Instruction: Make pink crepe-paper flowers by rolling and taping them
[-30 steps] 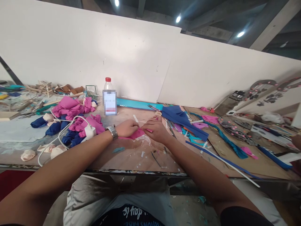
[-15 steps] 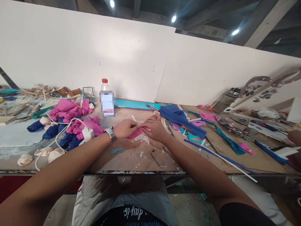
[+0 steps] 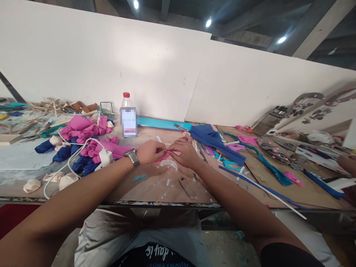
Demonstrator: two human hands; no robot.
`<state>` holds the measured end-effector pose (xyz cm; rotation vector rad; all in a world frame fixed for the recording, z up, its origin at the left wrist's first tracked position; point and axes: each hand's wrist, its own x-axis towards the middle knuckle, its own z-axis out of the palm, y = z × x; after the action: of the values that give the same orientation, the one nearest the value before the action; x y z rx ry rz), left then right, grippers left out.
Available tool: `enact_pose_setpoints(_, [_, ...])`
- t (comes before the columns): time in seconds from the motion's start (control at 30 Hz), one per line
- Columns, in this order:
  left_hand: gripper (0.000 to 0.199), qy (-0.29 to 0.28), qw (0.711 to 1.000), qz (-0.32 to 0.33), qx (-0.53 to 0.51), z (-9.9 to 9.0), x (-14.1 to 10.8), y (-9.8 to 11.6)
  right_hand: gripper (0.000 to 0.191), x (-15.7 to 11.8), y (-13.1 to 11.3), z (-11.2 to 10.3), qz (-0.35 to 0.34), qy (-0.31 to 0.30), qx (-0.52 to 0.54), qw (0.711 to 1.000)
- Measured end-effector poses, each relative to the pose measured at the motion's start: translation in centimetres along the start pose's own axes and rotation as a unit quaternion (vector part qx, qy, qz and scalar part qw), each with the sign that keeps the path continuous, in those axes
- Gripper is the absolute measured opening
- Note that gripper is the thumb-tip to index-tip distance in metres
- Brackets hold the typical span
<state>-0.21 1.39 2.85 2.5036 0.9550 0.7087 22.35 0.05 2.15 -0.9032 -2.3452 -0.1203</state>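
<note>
My left hand (image 3: 150, 151), with a metal watch on its wrist, and my right hand (image 3: 184, 152) meet over the table. Both are closed, fingertips pinching a small pink strip (image 3: 164, 157) of thin, soft material, cloth or crepe paper; I cannot tell which. Part of it shows below my left fingers, the rest is hidden in the grip. A white, translucent scrap (image 3: 170, 164) lies just below my hands. A short white strip (image 3: 158, 139) lies behind them.
Pink bundles (image 3: 79, 128), blue bundles (image 3: 62, 153), cream rosettes (image 3: 32, 185) and a white charger (image 3: 105, 157) with cable lie left. A bottle (image 3: 126, 102) stands behind. Blue material (image 3: 207, 138) and a long white stick (image 3: 278, 196) lie right. Another person's hand (image 3: 346, 163) shows far right.
The view has shifted slightly, so things appear a little farther right. My left fingers have curled more over the pink strip, and less of it shows below them.
</note>
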Motion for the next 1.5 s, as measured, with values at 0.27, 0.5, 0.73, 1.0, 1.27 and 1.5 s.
enact_pose_setpoints(0.27, [0.03, 0.013, 0.995, 0.006, 0.096, 0.34, -0.05, -0.15, 0.019, -0.05, 0.13, 0.13, 0.014, 0.006, 0.009, 1.0])
enact_pose_setpoints(0.5, [0.031, 0.013, 0.988, 0.022, 0.151, 0.44, -0.21, 0.08, 0.022, 0.0, -0.24, -0.01, 0.023, 0.013, 0.019, 0.999])
enact_pose_setpoints(0.73, [0.037, 0.012, 0.984, 0.033, 0.172, 0.56, -0.18, -0.1, 0.017, 0.06, -0.41, -0.06, 0.035, 0.002, 0.016, 0.999])
enact_pose_setpoints(1.0, [0.037, 0.021, 0.985, 0.036, 0.165, 0.65, -0.16, -0.54, 0.013, 0.01, -0.3, 0.25, 0.053, 0.035, 0.033, 0.997])
enact_pose_setpoints(1.27, [0.038, 0.013, 0.988, 0.027, 0.152, 0.73, -0.24, -0.26, 0.01, -0.02, -0.4, 0.38, 0.053, 0.014, 0.041, 0.998])
enact_pose_setpoints(1.5, [0.039, 0.014, 0.988, 0.022, 0.153, 0.79, -0.21, -0.27, 0.009, -0.05, -0.17, 0.49, 0.066, 0.003, 0.05, 0.997])
